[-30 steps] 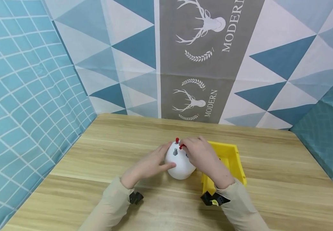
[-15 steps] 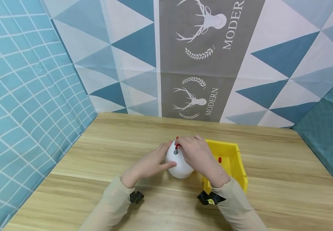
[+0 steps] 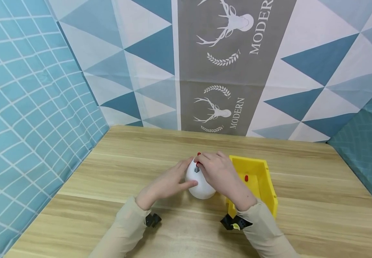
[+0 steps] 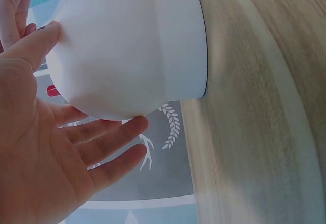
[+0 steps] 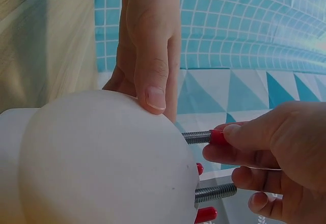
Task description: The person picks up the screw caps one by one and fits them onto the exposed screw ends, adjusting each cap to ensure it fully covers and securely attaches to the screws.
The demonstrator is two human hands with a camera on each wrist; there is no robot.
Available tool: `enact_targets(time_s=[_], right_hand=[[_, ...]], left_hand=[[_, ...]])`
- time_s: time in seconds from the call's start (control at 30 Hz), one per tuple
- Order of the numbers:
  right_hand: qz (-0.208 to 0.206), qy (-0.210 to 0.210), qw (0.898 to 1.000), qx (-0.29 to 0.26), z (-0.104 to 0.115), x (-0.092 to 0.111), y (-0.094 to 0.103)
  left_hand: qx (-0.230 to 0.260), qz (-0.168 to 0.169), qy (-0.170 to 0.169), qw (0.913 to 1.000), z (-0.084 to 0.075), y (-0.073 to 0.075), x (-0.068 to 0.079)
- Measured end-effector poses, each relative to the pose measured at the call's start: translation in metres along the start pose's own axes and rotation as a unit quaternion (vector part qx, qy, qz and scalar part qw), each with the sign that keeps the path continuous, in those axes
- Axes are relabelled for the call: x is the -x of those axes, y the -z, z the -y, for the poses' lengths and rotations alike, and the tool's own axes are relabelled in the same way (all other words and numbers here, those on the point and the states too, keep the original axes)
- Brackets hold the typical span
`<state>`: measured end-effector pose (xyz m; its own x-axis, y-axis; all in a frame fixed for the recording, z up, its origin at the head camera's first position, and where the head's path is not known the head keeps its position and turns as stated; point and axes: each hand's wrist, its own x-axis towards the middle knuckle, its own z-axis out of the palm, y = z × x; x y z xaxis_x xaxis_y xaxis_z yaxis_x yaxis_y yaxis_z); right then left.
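A white dome-shaped body (image 3: 201,189) with threaded bolts sticking out of its top stands on the table. My left hand (image 3: 166,182) holds it from the left, thumb on the near side and fingers on the far side. Between thumb and index finger, my right hand (image 3: 222,176) pinches a red cap (image 5: 218,137) on the end of one bolt (image 5: 195,137). Below that, the right wrist view shows a bare bolt (image 5: 218,192) close to the other fingers. Two more red pieces, an upper red cap (image 5: 199,168) and a lower red cap (image 5: 206,215), sit at the dome.
To the right of the dome is a yellow box (image 3: 271,193), partly behind my right forearm. One loose red cap (image 3: 246,178) lies inside it. The wooden table (image 3: 318,193) meets a patterned cloth wall (image 3: 211,71) at the back and a blue grid cloth (image 3: 28,107) at left.
My right hand has moved slightly left and brought the red cap onto the front bolt's end. The loose red cap in the box is now more visible. My left hand has stayed in place.
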<state>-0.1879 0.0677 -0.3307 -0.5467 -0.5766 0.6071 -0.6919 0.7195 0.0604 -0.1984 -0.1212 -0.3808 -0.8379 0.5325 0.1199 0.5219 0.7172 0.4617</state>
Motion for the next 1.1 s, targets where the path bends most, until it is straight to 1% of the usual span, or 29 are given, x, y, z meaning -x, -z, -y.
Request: enact_targets(time_s=[0.27,0.53,0.67,1.1], right_hand=[[0.020,-0.009,1.000,-0.013,-0.0018,0.0016,0.0024],[0.005,-0.017,0.999,-0.039,-0.0056,0.0022,0.0072],[0.004,-0.021,0.999,-0.045,-0.0061,0.0023,0.0089],[-0.003,-0.010,0.999,-0.035,-0.0061,0.0020,0.0053]], left_hand=[[0.001,0.002,0.000,1.0000,0.0005,-0.0002,0.0000],[0.005,0.001,0.001,1.0000,0.0005,-0.0006,-0.0004],[0.008,0.001,0.002,1.0000,0.0007,-0.0007,-0.0005],[0.008,0.003,0.002,1.0000,0.0016,-0.0019,-0.0009]])
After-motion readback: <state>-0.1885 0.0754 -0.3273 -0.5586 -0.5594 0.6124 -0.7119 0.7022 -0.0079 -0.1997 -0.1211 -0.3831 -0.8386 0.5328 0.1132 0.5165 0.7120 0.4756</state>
